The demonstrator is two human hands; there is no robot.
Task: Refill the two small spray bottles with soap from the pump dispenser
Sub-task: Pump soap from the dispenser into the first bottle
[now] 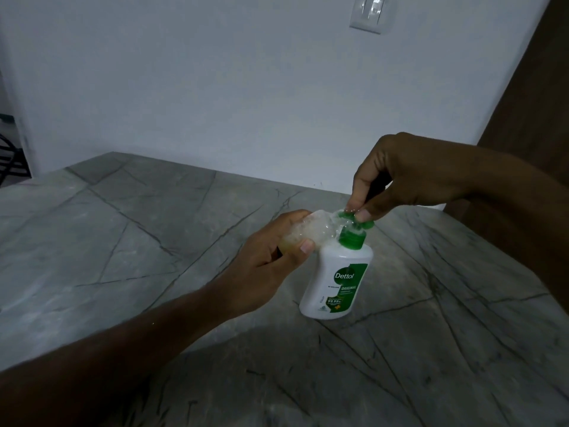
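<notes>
A white Dettol pump dispenser (337,282) with a green pump head (354,229) stands on the grey marbled table (154,241). My right hand (397,177) reaches down from the right, thumb and fingers pinching the top of the green pump. My left hand (264,266) grips a small clear spray bottle (311,231), tilted on its side with its open mouth against the pump's nozzle. Pale yellowish liquid shows inside the bottle. A second spray bottle is not in view.
A white wall rises behind the table, with a light switch (371,12) at the top. A brown door or panel (529,97) stands at the right. Dark chair parts (9,158) show at the far left edge.
</notes>
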